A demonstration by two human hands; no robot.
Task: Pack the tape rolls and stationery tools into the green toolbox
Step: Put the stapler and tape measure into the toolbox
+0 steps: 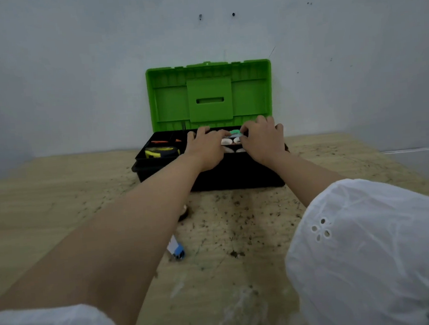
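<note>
The job looks nearly done: the open green toolbox (pixel 251 95) on the worktop (pixel 57 200) holds a yellow tape measure (pixel 160 151) and white tape rolls (pixel 228 141), the left hand (pixel 204 149) and right hand (pixel 264 140) bend over the rolls, though I cannot tell if their fingers hold one, and a small blue thing (pixel 176 250) waits outside.

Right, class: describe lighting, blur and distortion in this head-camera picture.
Head view: dim, flat light, soft shadows; the wide lens bows the table and swells the sleeves; the left hand and right hand in the green toolbox are smeared, the tape rolls indistinct.
</note>
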